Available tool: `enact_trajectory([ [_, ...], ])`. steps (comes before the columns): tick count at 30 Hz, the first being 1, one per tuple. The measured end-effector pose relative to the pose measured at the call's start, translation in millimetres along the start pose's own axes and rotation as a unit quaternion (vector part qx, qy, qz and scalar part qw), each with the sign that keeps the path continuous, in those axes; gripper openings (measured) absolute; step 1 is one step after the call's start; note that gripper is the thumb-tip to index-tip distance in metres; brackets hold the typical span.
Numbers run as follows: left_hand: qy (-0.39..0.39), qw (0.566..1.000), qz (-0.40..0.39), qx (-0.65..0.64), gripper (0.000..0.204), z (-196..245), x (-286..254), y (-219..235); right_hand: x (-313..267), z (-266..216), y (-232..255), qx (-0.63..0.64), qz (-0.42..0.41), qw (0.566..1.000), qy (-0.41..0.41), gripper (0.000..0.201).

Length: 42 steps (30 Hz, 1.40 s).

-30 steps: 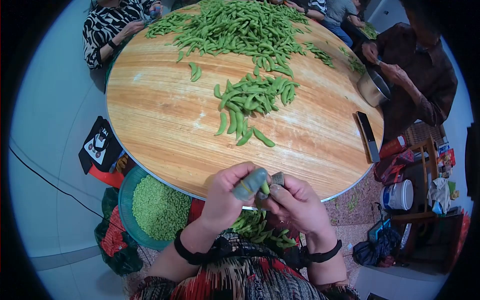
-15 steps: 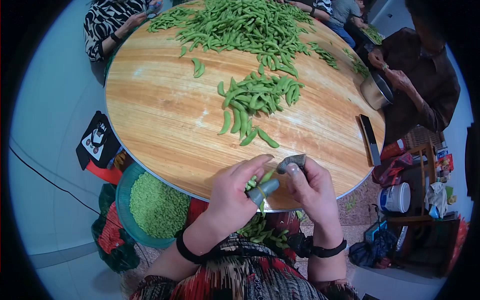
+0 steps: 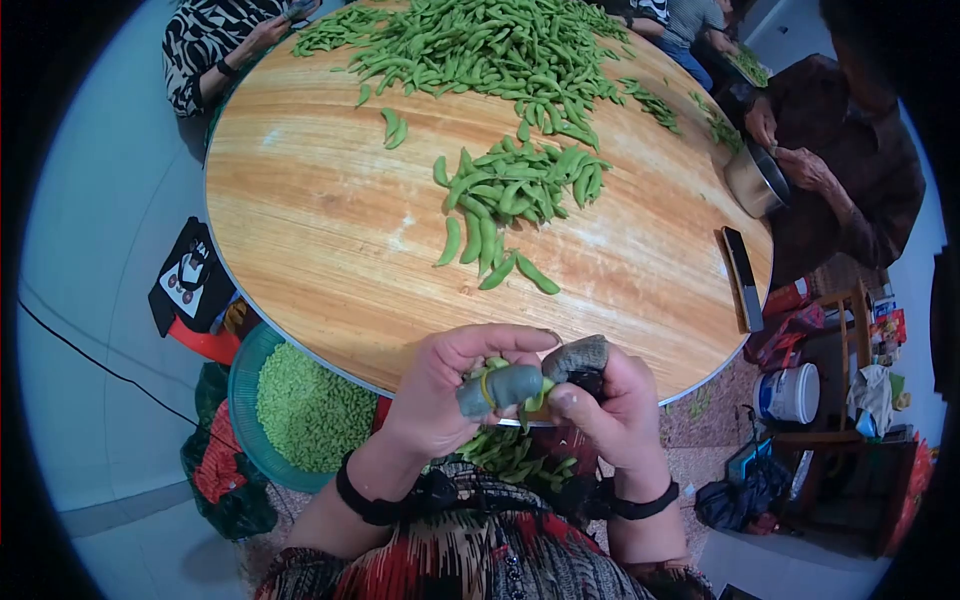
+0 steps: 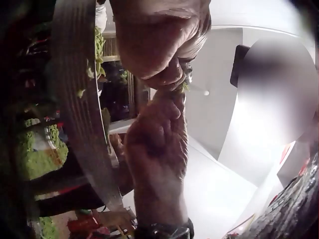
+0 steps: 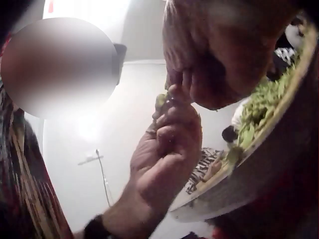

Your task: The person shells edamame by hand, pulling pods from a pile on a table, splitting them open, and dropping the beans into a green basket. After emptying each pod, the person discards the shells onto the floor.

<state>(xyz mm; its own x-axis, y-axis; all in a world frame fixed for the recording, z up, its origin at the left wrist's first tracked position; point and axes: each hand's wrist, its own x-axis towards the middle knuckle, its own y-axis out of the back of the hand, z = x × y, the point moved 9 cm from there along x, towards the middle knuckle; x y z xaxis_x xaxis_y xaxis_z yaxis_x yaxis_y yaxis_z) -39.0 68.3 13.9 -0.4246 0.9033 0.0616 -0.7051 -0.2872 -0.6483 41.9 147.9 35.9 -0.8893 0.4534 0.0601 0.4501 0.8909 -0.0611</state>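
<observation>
Both hands meet over the near table edge around a green bean pod [image 3: 537, 397]. My left hand [image 3: 430, 385] grips the pod, its thumb in a grey rubber cover [image 3: 505, 388] with a yellow band. Shelled green beans [image 3: 494, 362] show in the curl of its fingers. My right hand [image 3: 625, 415] pinches the pod's other end between thumb and a forefinger wrapped in a dark cover [image 3: 580, 358]. In the right wrist view, a bit of green pod [image 5: 160, 102] shows at the fingertips. Beyond the hands lies a small heap of pods [image 3: 515, 185].
A large pod pile [image 3: 480, 50] covers the far part of the round wooden table [image 3: 330, 240]. Below left stands a teal basket [image 3: 245, 420] of shelled beans. Pods [image 3: 510, 455] lie beneath the hands. A phone [image 3: 740, 280] and metal pot [image 3: 752, 182] are on the right, near another person.
The right hand drew away to the right half a second ago and has come back to the left hand. The grey-covered thumb has swung up level against the pod.
</observation>
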Motion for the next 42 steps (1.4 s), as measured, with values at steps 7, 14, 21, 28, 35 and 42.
enact_trajectory([
  [7, 0.064, 0.987, 0.121, -0.083, 0.026, -14, 4, 13, -3, -21, 3, -0.271, 0.022, 0.962, 0.033, 0.01],
  [14, 0.055, 0.991, 0.113, -0.038, 0.015, -28, -5, 10, -9, -8, 2, -0.242, 0.002, 0.97, -0.012, 0.012],
  [21, 0.025, 0.988, 0.149, -0.045, 0.008, -29, -8, 12, -20, 31, -15, 0.143, -0.085, 0.966, -0.197, 0.019],
  [28, -0.011, 0.998, -0.036, -0.041, 0.036, -22, -7, -3, -29, 36, -26, 0.318, -0.077, 0.906, -0.267, 0.015],
  [35, 0.027, 0.991, 0.123, -0.032, 0.023, -28, -8, 0, -15, 16, -10, -0.007, 0.025, 0.992, -0.127, 0.012],
  [42, -0.048, 0.958, 0.189, 0.209, 0.024, -13, -5, 24, -3, 28, -2, 0.022, 0.063, 0.989, -0.134, 0.013],
])
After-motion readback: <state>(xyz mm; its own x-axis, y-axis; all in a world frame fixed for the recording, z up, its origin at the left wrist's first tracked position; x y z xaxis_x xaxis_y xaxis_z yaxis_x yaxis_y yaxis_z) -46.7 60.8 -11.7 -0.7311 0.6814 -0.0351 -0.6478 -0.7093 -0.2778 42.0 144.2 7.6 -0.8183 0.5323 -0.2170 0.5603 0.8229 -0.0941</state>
